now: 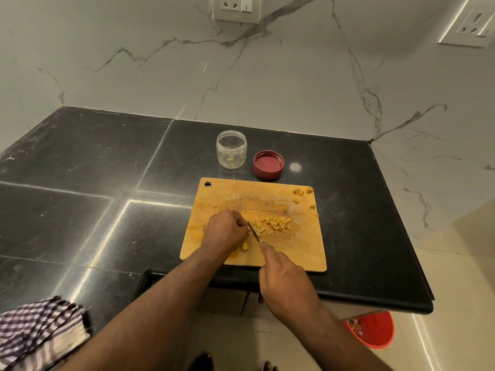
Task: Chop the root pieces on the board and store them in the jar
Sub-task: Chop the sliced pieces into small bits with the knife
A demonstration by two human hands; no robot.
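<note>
Step in hand: chopping, judged midway.

Checked cloth (40, 336), one, near left on the bench (80, 210).
Left hand (225, 232), fingers curled down, pinning root pieces on the cutting board (241, 194).
Jar (231, 149), one, open, far of the board, a scrap inside.
Knife (254, 231), one, gripped by right hand (284, 279).
Lid (268, 164), one, beside jar.
Cut strips (276, 224), many, one heap.
Bucket (373, 330), one, on the floor.

Next, likely: finish cutting, gather strips, carry to jar.

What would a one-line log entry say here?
step: chopping | right hand: grips knife | left hand: holds root pieces on board | jar: open, nearly empty
</note>
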